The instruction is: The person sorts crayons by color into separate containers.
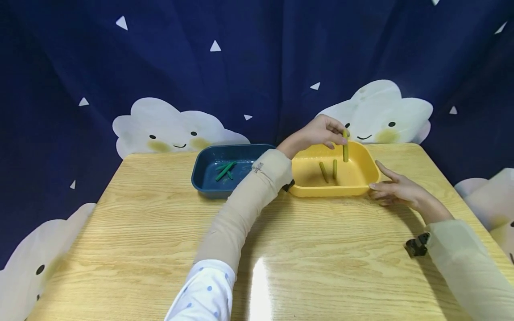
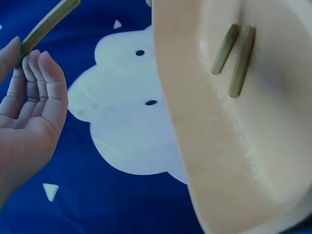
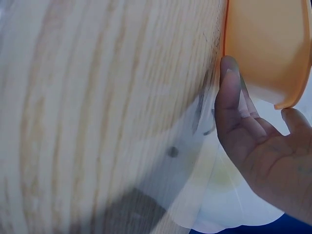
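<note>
My left hand (image 1: 321, 132) pinches a slim yellow-green stick (image 1: 345, 147) between thumb and fingertips, holding it upright over the yellow bin (image 1: 333, 191). In the left wrist view that stick (image 2: 51, 24) points up to the right from the fingertips. Two similar sticks, one a yellow-green stick (image 1: 335, 169) and the other a slanted stick (image 1: 323, 172), lie on the bin's floor. At the bin's right end, my right hand (image 1: 401, 192) touches the corner with its fingers spread; the right wrist view shows fingertips (image 3: 229, 66) right against the orange-looking wall.
A dark blue bin (image 1: 205, 191) stands left of the yellow one, with several green sticks (image 1: 225, 170) lying inside. Both bins are at the back of the wooden table (image 1: 152, 232). A navy curtain (image 1: 168, 67) with clouds hangs behind. My left forearm crosses between the bins.
</note>
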Available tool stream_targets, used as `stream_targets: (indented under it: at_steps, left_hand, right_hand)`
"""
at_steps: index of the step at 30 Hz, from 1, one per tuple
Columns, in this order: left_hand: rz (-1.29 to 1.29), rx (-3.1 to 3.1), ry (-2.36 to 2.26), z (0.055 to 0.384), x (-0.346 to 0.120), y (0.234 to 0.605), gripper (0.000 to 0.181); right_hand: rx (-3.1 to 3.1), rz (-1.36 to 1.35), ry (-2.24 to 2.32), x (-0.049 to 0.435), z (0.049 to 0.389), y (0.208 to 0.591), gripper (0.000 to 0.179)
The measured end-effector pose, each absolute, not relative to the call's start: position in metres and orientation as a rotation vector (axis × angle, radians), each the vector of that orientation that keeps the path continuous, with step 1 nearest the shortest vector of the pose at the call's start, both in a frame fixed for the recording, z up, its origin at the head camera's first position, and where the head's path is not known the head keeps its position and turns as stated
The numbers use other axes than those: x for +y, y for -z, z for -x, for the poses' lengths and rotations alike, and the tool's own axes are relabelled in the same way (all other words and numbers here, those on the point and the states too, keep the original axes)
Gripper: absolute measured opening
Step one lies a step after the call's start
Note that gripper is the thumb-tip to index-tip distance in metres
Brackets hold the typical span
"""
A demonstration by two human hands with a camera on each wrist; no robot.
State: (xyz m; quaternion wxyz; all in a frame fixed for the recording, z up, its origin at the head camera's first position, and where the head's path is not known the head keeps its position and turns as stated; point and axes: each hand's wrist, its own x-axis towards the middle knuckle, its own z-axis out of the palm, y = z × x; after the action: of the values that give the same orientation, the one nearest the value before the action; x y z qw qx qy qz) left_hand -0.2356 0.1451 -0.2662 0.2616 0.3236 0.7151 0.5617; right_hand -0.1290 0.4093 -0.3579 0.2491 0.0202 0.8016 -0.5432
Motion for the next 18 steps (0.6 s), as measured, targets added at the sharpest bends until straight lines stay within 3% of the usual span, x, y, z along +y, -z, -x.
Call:
stream_targets:
  at_steps: [18]
  left_hand:
    - [-0.478,1.905,-1.761,0.273,0.160,0.291,0.040]
  right_hand:
    - [2.159,-0.043,1.541,0.410,0.129,0.359,0.088]
